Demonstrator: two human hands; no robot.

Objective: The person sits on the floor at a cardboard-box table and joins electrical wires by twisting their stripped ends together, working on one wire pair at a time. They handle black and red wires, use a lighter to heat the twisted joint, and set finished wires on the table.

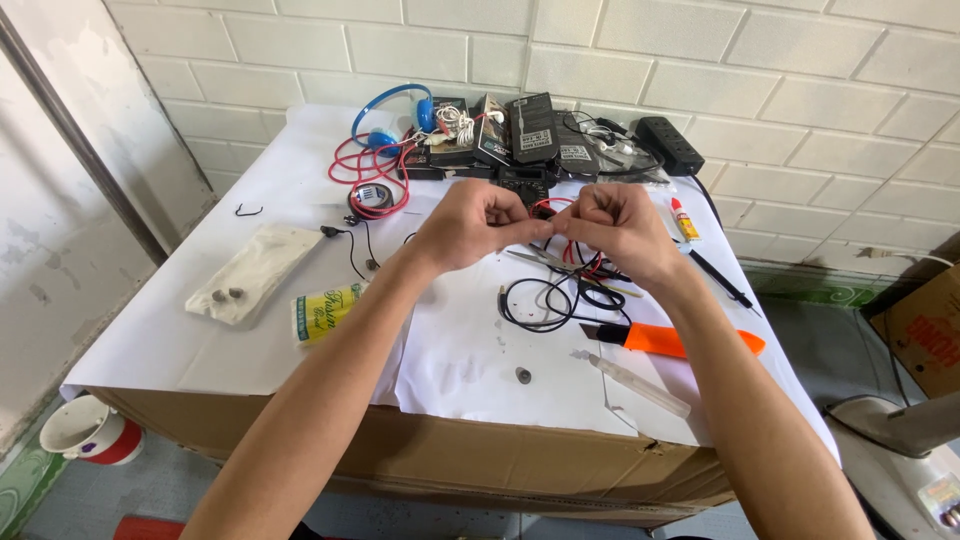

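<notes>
Wire: thin, you are pinching it between both hands above the counter centre; left hand and right hand fingers are closing together on it, keeping it taut. Black cable coil is lying at 6 o'clock, orange knife at 5.

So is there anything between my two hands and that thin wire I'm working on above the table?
Nothing visible stands in the way. The left hand and the right hand already pinch the thin wire between their fingertips, held up over the white sheet. The black cable coil and the orange knife lie below, apart from the hands.
</notes>
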